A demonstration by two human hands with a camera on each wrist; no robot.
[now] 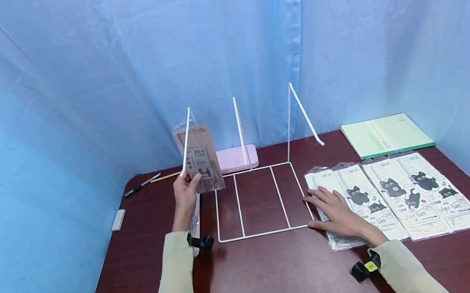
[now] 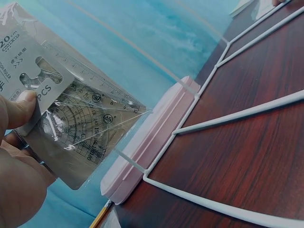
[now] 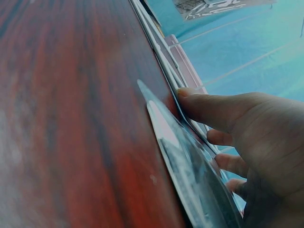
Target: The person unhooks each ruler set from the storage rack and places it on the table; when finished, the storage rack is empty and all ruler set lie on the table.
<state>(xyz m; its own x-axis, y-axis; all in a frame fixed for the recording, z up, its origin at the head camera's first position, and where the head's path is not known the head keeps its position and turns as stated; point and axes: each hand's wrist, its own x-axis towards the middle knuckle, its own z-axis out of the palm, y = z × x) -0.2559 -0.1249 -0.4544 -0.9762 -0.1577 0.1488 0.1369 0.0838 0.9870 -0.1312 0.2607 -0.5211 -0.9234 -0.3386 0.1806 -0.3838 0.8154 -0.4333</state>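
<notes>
My left hand (image 1: 186, 191) pinches a clear-bagged ruler set (image 1: 202, 161), thumb on its front. In the left wrist view a protractor and ruler (image 2: 90, 78) show through the plastic. The pack stands beside the left upright of a white wire rack (image 1: 264, 233), which lies flat on the table with three uprights. My right hand (image 1: 336, 212) lies palm down over packaged ruler sets (image 1: 359, 200) printed with black cats. Its fingers are spread, with the thumb and fingertips by the rack's right edge. The right wrist view shows the thumb (image 3: 190, 95) against the rack's wire.
Behind the rack lies a pink case (image 1: 236, 158). A green-white notebook (image 1: 387, 134) rests at the back right. On the left are a black pen (image 1: 137, 186), a pencil (image 1: 165, 176) and a white eraser (image 1: 118, 220). Clear packaging (image 1: 195, 221) lies under my left wrist. Blue curtains (image 1: 208, 50) surround the table.
</notes>
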